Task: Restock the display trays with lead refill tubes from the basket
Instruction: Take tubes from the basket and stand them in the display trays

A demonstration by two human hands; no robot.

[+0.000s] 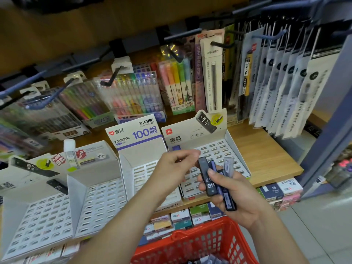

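Lead refill tubes (206, 176), lower ends hidden inside right hand (240, 197)

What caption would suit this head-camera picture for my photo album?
Right hand grips several lead refill tubes above the display trays and red basket; left hand beside their tops.

Stationery shop aisle. Clear packs of coloured gel pens (131, 92) and carded black pens (213, 73) hang on dark metal peg hooks (112, 79). White slotted cardboard display trays (99, 202) with printed brand headers sit on a wooden shelf (266, 155). Small boxed stock (272, 189) is stacked below, with a red plastic shopping basket (202, 244) in front.
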